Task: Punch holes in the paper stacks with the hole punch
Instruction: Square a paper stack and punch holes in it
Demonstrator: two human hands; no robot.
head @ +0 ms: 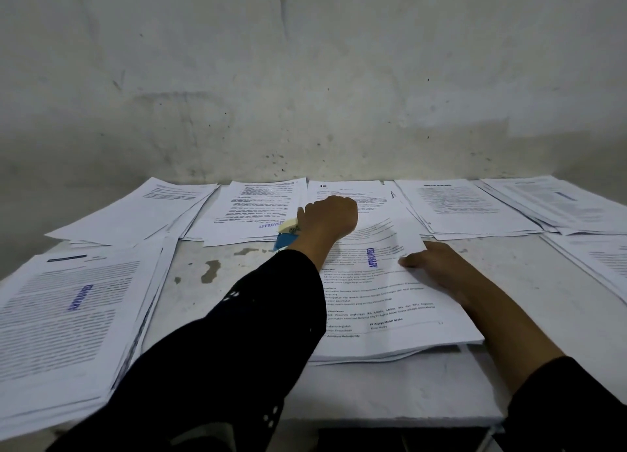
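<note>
left hand (327,216) fisted over hole punch (286,234), likely pressing, at 11 o'clock of centre stack (390,302); right hand (431,261) flat, fingers straight, steadying its 3 o'clock edge.

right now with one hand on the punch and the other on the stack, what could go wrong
1. The left hand covers most of the blue and cream hole punch, so the paper edge inside it is hidden; holes may land off line.
2. The right hand pins only the top sheet of the centre stack, which looks fanned; lower sheets could slip.
</note>
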